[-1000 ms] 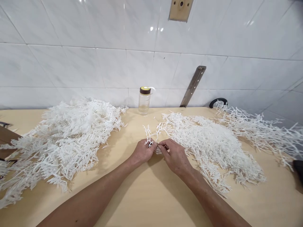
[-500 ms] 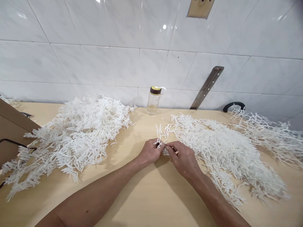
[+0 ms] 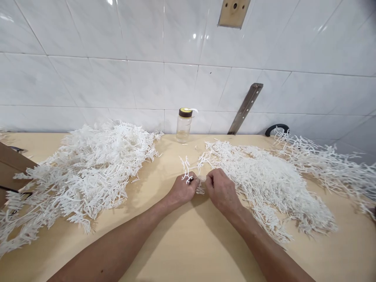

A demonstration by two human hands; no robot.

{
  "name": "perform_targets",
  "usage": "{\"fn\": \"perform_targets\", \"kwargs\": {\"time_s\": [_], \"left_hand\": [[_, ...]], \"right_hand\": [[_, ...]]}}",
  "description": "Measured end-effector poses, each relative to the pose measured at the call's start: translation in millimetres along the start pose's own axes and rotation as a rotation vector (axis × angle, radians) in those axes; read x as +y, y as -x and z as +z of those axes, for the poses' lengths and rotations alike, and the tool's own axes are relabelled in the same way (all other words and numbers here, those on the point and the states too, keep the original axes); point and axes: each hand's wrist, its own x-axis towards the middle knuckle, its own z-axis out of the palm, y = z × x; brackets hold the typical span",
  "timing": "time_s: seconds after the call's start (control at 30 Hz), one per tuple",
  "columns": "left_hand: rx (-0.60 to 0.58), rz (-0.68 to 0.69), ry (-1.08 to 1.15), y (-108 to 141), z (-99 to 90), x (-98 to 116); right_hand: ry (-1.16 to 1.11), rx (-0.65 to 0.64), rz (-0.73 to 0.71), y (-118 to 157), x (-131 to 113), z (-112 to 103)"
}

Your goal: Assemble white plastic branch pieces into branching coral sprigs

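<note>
Between the fingers of my left hand (image 3: 182, 189) is a white branching plastic sprig (image 3: 186, 168), its forked tips pointing up. My right hand (image 3: 221, 186) is just to the right, fingers curled into a pinch near the sprig's lower end. What those fingers hold, if anything, is too small to make out. A few white bits (image 3: 200, 190) show on the table between the two hands. A heap of white sprigs (image 3: 276, 184) spreads out right beyond my right hand. Another big heap of sprigs (image 3: 100, 168) lies to the left of my left hand.
A clear bottle (image 3: 183, 126) with a dark and yellow lid stands by the tiled wall. A metal strip (image 3: 246, 107) leans there, with a black curved handle (image 3: 276, 129) farther right. Looser sprigs (image 3: 331, 164) lie at the far right. A brown box (image 3: 13, 166) stands at the left edge.
My right hand has moved slightly away from my left, its fingers more curled. The sprig stays in my left hand. The whole view has shifted, so things appear farther left.
</note>
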Motion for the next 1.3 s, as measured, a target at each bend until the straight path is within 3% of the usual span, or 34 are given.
{"fn": "perform_targets", "kwargs": {"time_s": [0.23, 0.4, 0.47, 0.6, 0.67, 1.1, 1.3], "left_hand": [[-0.134, -0.15, 0.354, -2.3, -2.5, -0.5], [-0.174, -0.171, 0.444, -4.2, -8.0, 0.3], [-0.197, -0.167, 0.44, -3.8, -8.9, 1.3], [-0.185, -0.205, 0.413, -3.4, -6.9, 2.3], [-0.15, -0.212, 0.396, -4.0, -4.5, 0.9], [-0.039, -0.09, 0.287, -1.7, 2.8, -2.0], [0.025, -0.078, 0.241, -1.5, 8.3, -10.3]], "right_hand": [[-0.004, 0.205, 0.285, -14.9, 39.1, -39.9], [0.013, 0.309, 0.211, -14.7, 41.2, -50.6], [-0.068, 0.241, 0.164, -11.7, 31.2, -50.0], [-0.239, -0.118, 0.087, -4.2, 10.1, -45.6], [-0.28, -0.235, 0.048, -0.9, 3.8, -42.2], [-0.531, -0.405, 0.396, 4.4, -3.6, -16.1], [-0.602, -0.431, 0.419, 5.7, -3.5, -11.9]]}}
